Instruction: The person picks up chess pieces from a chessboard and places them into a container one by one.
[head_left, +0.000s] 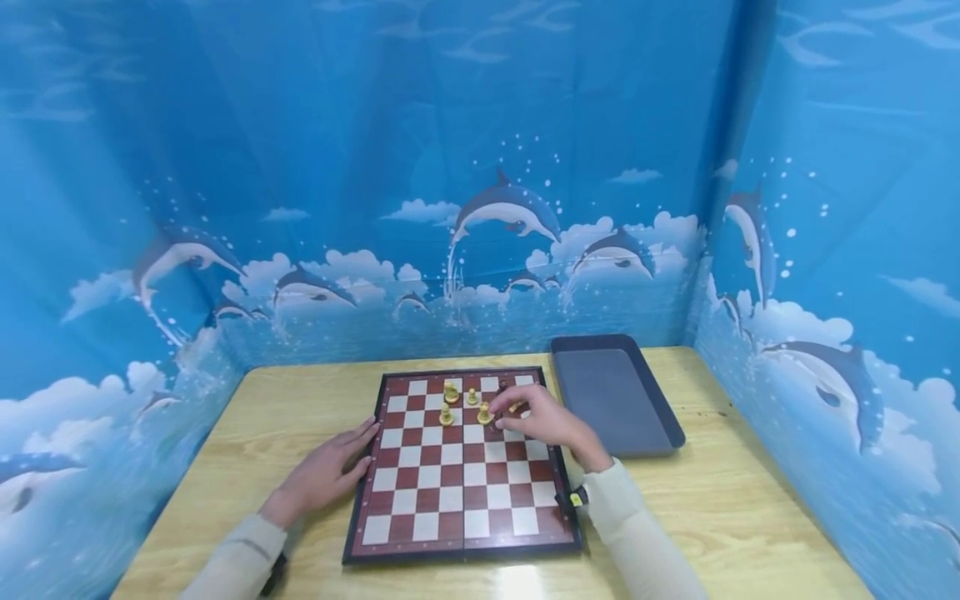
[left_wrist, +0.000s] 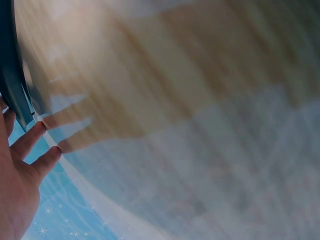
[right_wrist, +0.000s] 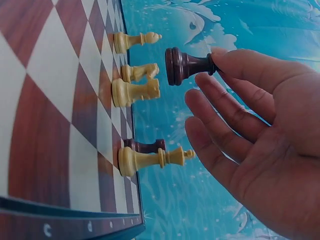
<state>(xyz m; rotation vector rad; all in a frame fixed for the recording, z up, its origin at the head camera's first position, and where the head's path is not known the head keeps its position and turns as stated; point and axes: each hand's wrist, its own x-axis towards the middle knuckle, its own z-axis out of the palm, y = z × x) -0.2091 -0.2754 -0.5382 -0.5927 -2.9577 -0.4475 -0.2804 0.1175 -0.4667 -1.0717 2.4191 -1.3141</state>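
Note:
A chessboard [head_left: 431,477] of dark red and white squares lies on the table. My left hand [head_left: 330,465] rests at its left edge; in the left wrist view the fingers [left_wrist: 46,162] touch the board's dark rim. Thumb and index finger of my right hand [head_left: 547,417] pinch a dark chess piece [right_wrist: 186,66] by its top, above the board; its head is hidden by the fingers. Around it stand a cream bishop [right_wrist: 134,42], a cream knight [right_wrist: 132,72], a cream rook [right_wrist: 131,93], a cream king [right_wrist: 145,159] and a dark rook [right_wrist: 147,146].
A dark grey tray [head_left: 618,404] lies on the wooden table [head_left: 742,483], right of the board. Behind and at both sides hangs a blue curtain [head_left: 337,183] printed with dolphins. My right sleeve [head_left: 630,521] passes over the board's right edge.

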